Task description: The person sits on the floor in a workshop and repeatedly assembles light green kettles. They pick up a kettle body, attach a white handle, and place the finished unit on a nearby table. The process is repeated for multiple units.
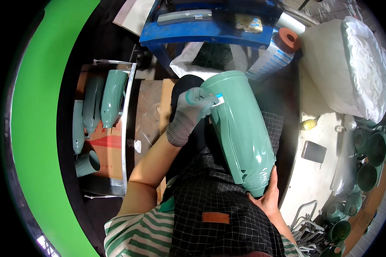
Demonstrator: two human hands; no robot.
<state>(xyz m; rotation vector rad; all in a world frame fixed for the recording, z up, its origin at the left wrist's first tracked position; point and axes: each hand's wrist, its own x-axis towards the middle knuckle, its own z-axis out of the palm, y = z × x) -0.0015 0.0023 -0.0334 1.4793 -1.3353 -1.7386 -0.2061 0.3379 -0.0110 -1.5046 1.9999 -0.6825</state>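
Observation:
A glossy green thermos casing (243, 128) lies tilted across my lap, its wide rim away from me and its narrow end near my body. My left hand (196, 102), in a grey knitted glove with a green patch, is at the left side near the rim. Its fingers are pinched on a small flat blue-and-white piece (219, 100) against the casing; I cannot tell if this is a label or a wrapped blade. My bare right hand (268, 195) is wrapped around the narrow end, with some fingers hidden beneath it.
At left, a metal-edged box (126, 158) holds several green casings (114, 96). A blue stool (223, 32) stands ahead, with an orange-brown roll (288, 40) beside it. On the white table (306, 180) at right are a dark phone-like slab (314, 151), grey handles (309, 227) and green parts (368, 176).

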